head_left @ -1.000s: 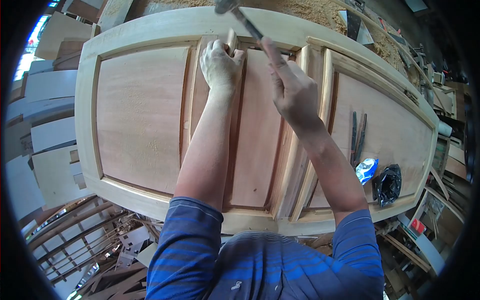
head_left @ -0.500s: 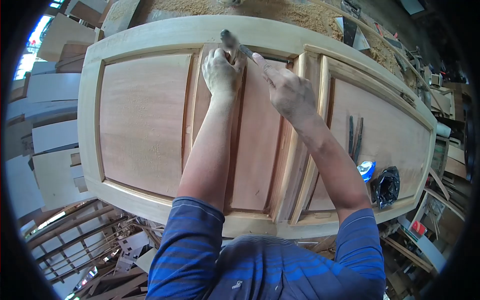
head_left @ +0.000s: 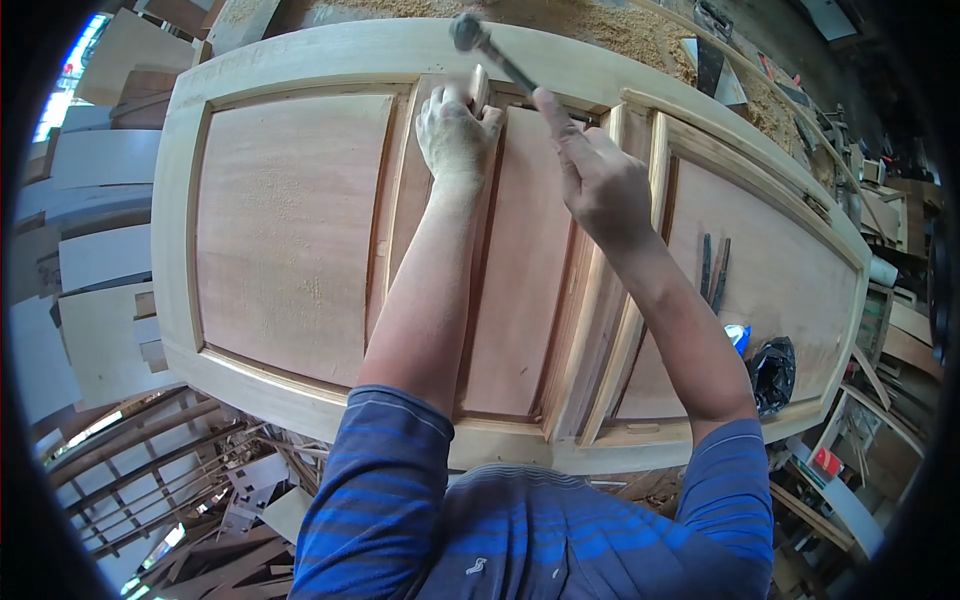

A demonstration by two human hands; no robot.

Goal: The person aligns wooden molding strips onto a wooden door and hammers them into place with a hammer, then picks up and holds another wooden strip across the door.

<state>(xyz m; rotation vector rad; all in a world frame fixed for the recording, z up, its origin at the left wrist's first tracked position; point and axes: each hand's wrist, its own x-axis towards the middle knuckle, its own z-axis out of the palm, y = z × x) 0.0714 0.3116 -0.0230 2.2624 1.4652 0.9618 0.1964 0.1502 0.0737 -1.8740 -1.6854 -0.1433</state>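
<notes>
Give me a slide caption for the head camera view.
Right hand holding a hammer, left hand gripping a narrow wooden piece, over a panelled wooden frame.

Got one door (head_left: 175,230) with three inset panels (head_left: 290,230), one left hand (head_left: 455,135) plus one right hand (head_left: 605,185) so two total, just the one hammer (head_left: 505,63), one wood piece (head_left: 480,86), a pair of skinny dark sticks (head_left: 721,270), a single black bag (head_left: 773,378), one blue-and-white packet (head_left: 738,337) and two striped blue sleeves (head_left: 375,470).

Loose sawdust (head_left: 640,42) is present beyond the far edge. Pale boards (head_left: 108,158) are noted at left, near a bright window (head_left: 71,78). Dark timber scraps (head_left: 215,568) lie lower left. At right: a white cylinder (head_left: 882,270); below it, a small red item (head_left: 826,462), identity unclear.
</notes>
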